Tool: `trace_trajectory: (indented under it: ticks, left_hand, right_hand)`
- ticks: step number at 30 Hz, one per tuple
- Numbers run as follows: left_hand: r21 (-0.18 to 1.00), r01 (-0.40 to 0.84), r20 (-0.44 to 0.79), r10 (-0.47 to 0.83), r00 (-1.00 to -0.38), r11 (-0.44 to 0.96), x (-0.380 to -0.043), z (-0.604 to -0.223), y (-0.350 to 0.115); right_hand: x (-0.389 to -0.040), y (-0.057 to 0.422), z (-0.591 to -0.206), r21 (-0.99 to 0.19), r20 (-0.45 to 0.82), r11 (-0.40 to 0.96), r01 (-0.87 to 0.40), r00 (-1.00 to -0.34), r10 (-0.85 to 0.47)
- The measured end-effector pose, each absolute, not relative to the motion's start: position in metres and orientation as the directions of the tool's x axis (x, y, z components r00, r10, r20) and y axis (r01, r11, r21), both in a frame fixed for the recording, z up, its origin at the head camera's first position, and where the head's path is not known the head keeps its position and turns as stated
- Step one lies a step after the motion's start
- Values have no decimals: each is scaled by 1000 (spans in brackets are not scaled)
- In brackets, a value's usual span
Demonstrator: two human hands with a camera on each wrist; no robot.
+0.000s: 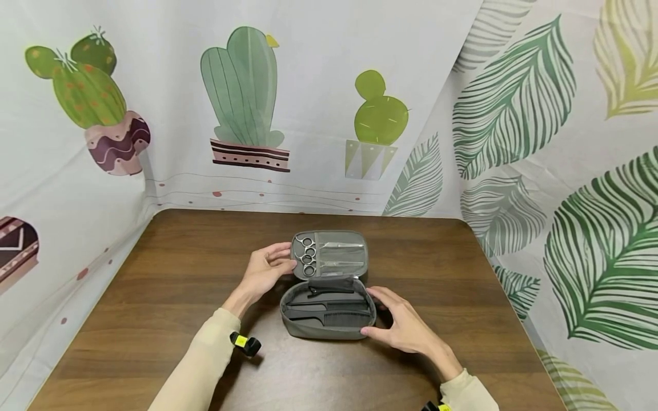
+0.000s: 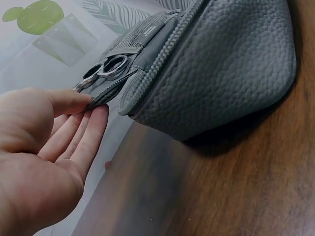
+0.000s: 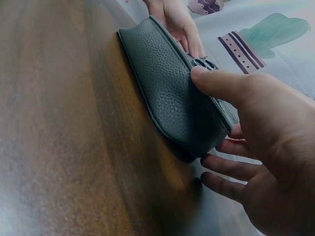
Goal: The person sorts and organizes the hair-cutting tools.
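Observation:
A grey zippered case (image 1: 329, 333) stands on the table, its lid (image 1: 296, 273) folded back behind it. Two black combs (image 1: 349, 318) lie inside, with a slim black clip-like piece (image 1: 334, 290) behind them. Silver scissors (image 1: 308, 252) show their finger rings at the lid's left side, beside a clear pocket (image 1: 341, 254). My left hand (image 1: 264, 271) pinches the lid's left edge, thumb above and fingers beneath. At the right end, my right hand (image 1: 403, 325) holds the case, thumb (image 3: 216, 83) on the zippered rim and fingers round the far side.
Brown wooden table (image 1: 195, 257) surrounds the case. Cloth printed with cacti and leaves (image 1: 319, 103) hangs behind the table and along its sides. A black strap with a yellow tag (image 1: 241, 341) sits at my left wrist.

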State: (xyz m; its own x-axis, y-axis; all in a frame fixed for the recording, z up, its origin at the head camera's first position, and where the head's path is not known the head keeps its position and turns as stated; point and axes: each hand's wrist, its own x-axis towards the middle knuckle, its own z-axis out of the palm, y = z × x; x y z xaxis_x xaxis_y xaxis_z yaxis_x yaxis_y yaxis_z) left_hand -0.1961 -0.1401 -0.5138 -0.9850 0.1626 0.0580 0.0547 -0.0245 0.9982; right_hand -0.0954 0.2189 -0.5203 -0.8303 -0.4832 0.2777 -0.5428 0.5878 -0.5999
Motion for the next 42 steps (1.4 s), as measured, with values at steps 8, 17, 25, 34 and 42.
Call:
trace_trajectory:
  ticks: [8, 17, 25, 34, 42]
  left_hand:
    - [991, 137, 133, 174, -976, 8, -192, -508, -141]
    - [968, 233, 210, 204, -956, 94, -185, -500, -141]
    - [955, 279, 248, 237, -939, 106, -178, -495, -140]
    - [900, 397, 332, 309, -891, 179, -167, -488, -142]
    - [818, 507, 417, 329, -847, 271, -153, -484, -141]
  right_hand:
    - [-96, 219, -518, -592, 272, 594, -545, -828, -490]
    - [-97, 219, -519, -581, 292, 583, -568, -814, -501]
    - [-97, 220, -519, -593, 280, 581, -557, -820, -499]
    - [-96, 220, -519, -594, 262, 596, -540, -830, -492]
    - [-96, 219, -519, -592, 249, 608, -529, -838, -486]
